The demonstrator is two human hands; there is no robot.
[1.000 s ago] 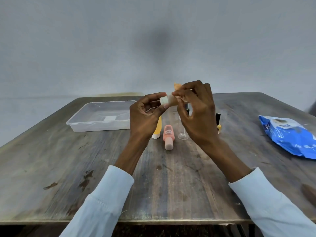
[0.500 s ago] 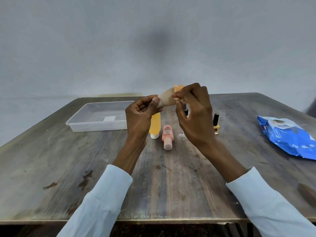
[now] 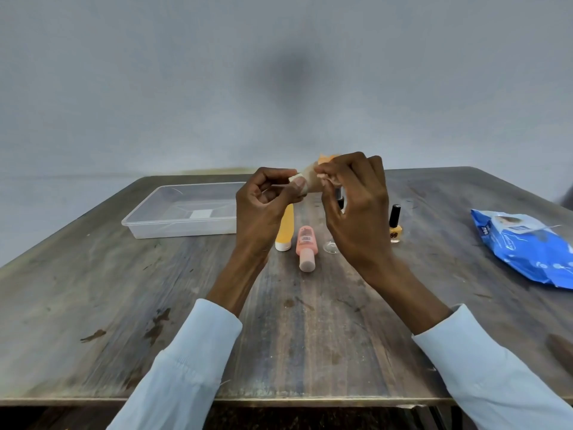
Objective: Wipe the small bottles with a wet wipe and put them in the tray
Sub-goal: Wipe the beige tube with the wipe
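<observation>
Both hands are raised together above the middle of the desk (image 3: 93,290), meeting on one small bottle (image 3: 311,181). The left hand (image 3: 263,209) pinches the bottle's pale cap end between thumb and fingertips. The right hand (image 3: 353,209) is closed on the other end, its fingers bunched over a wet wipe (image 3: 325,158) that shows as an orange-tinted scrap just above the knuckles. The bottle lies roughly level between the two hands, and most of its body is covered by the wipe and the fingers. Light blue sleeves (image 3: 198,361) cover both forearms.

Below the hands, several more bottles wait on the desk. A yellow tube (image 3: 285,231) with a white cap lies just beside a pink bottle (image 3: 306,246), whose cap points toward the person. A clear rounded piece (image 3: 330,247) rests near the pink bottle, partly hidden by the right wrist. A nail polish bottle (image 3: 395,226) with a black cap stands upright to the right, and another dark cap (image 3: 340,198) peeks out behind the right hand.

The clear plastic tray (image 3: 148,226) sits on the left far side of the desk, well apart from the bottles. A blue wipes pack (image 3: 527,252) lies near the right edge.
</observation>
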